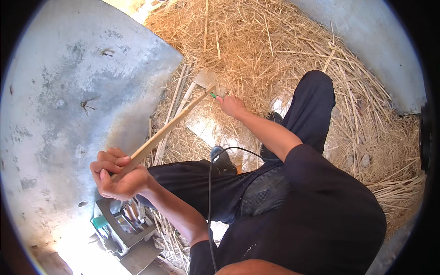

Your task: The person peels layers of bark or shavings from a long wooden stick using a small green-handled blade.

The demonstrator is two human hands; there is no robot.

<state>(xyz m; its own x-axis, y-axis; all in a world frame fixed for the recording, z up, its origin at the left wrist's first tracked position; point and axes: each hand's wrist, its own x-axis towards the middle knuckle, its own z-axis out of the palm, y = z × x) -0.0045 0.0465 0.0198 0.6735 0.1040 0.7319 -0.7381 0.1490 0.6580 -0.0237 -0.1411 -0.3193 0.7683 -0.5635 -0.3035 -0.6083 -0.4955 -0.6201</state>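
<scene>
A long, flat bamboo strip (170, 124) slants from the lower left up to the middle of the view. Its near end is in my left hand (120, 176), palm up, with the fingers curled round it. Close to the far end, my right hand (233, 106) is closed on a tool with a green handle (213, 95), perhaps a knife. Little of that tool shows, and I cannot make out its blade against the shavings or tell whether it touches the strip.
A large heap of pale shavings (238, 41) covers the floor ahead, with loose strips (353, 105) at the right. A stained bluish wall (87, 78) borders the left. An open tool box (130, 236) stands at lower left. A black cable (210, 192) hangs over my lap.
</scene>
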